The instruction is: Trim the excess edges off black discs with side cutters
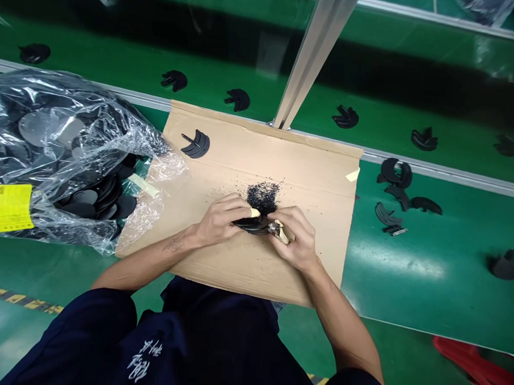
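My left hand (219, 219) is closed on a flat black plastic part (251, 223), fingers curled over its top, one fingertip taped. My right hand (295, 239) is closed around a small trimming tool (281, 231) with a pale handle, its tip touching the part's right end. Both hands rest on a brown cardboard sheet (241, 169). A heap of black shavings (263, 195) lies just behind the hands. Another black fan-shaped part (196, 144) sits on the cardboard's far left corner.
A clear plastic bag (58, 155) full of black discs with a yellow label lies at the left. Several black parts ride the green conveyor (245, 73) behind; more (395, 193) lie on the green table at right. A metal post (314, 53) rises behind the cardboard.
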Available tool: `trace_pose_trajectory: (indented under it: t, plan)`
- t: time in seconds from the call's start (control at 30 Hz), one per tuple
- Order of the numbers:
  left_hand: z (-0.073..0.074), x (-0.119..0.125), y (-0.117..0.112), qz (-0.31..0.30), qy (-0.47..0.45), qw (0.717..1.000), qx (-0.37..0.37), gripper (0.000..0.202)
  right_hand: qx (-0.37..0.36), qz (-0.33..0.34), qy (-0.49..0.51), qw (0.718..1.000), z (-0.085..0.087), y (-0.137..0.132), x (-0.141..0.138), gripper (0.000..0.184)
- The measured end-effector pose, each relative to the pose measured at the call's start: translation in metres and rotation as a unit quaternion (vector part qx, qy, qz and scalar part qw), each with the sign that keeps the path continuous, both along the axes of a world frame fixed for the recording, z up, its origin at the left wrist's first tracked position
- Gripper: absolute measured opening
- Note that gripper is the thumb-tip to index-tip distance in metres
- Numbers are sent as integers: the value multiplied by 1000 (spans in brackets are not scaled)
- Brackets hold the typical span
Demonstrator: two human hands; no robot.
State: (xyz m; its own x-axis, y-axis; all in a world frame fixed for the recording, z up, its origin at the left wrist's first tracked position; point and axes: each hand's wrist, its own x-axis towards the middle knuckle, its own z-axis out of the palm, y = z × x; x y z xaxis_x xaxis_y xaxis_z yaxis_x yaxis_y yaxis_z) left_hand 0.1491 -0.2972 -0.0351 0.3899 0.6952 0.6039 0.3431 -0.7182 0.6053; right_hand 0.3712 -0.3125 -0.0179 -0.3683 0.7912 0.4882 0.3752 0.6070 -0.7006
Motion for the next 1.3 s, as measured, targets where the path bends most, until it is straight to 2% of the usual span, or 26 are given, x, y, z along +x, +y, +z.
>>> trace_pose_trajectory:
  t: [0.33,0.4,0.5,0.57,0.63,0.8,0.9,1.07,1.3]
  plan:
    - [-5,2,-1,-13,13,1000,11,13,27,17,-19,999,-3,-2,-4,23]
    - [-2,2,-1,-12,-8,1000,-6,14,-5,7,-3,1000,-2,-3,-6,16]
    - [6,3,0,-8,-52,996,-69,21,-89,-23,58,994,0,-3,-9,4]
    - [11,4,-1,-6,-82,991,-108,22,-134,-28,93,986,1,-3,-11,6]
    - [13,4,-1,-4,-93,988,-120,18,-150,-24,102,983,1,-1,-11,10]
    - [7,4,0,4,-27,998,-56,11,-73,-41,39,996,0,0,-6,16]
    - [5,4,0,-10,-34,998,-56,13,-34,-19,9,999,-2,-1,-5,11]
    - [9,3,-1,-31,-109,989,-97,24,-77,9,27,997,-5,-4,-10,6]
    - [7,2,0,-72,-101,990,-74,30,-113,3,69,991,-4,-5,-13,4]
